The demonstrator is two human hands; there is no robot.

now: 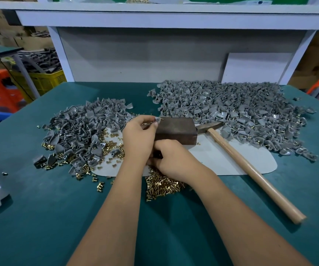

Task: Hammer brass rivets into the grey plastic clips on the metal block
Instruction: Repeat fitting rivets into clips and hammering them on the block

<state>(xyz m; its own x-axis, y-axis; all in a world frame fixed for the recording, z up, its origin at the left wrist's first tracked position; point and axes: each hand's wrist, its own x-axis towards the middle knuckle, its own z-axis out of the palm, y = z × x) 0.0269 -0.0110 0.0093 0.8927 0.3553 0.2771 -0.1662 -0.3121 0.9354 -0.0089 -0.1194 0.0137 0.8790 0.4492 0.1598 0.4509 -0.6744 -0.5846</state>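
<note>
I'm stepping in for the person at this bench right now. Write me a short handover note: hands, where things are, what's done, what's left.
Left hand: pinches a grey clip at the far left corner of the metal block.
Right hand: fingers curled at the block's near end above the brass rivets; what it holds is hidden.
Hammer: lies untouched right of the block.
Done: the right clip pile shows brass.
Left: the left clip pile; this clip not yet hammered.
</note>
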